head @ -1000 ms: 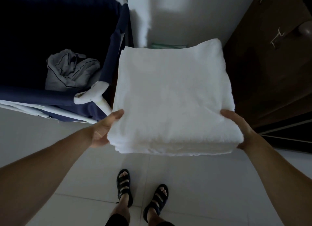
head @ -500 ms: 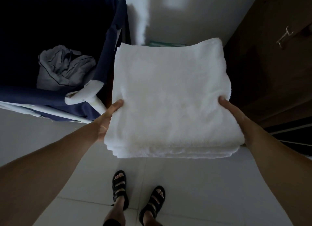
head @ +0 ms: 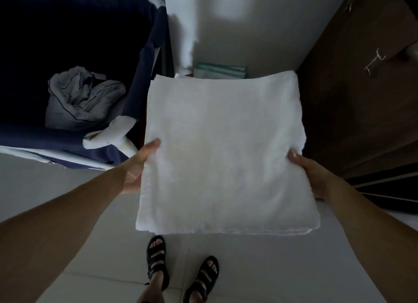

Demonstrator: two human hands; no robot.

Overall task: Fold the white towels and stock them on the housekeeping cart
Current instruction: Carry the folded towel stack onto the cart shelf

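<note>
A stack of folded white towels (head: pixel 224 148) hangs flat in front of me at about waist height. My left hand (head: pixel 138 167) grips its left edge, thumb on top and fingers hidden beneath. My right hand (head: pixel 309 173) grips the right edge the same way, thumb on top. The housekeeping cart's navy laundry bag (head: pixel 144 81) stands just left of the stack, with its white frame (head: pixel 108 135) beside my left hand.
Crumpled grey linen (head: pixel 83 99) lies inside the bag. A pile of teal-edged folded items (head: pixel 220 70) sits beyond the towels against a white wall. A dark wooden door (head: pixel 362 87) with a metal handle closes off the right. My sandalled feet (head: pixel 181 268) stand on pale tiles.
The stack has dropped a little lower in view and sits flatter. Both hands have slid farther forward along the towels' side edges.
</note>
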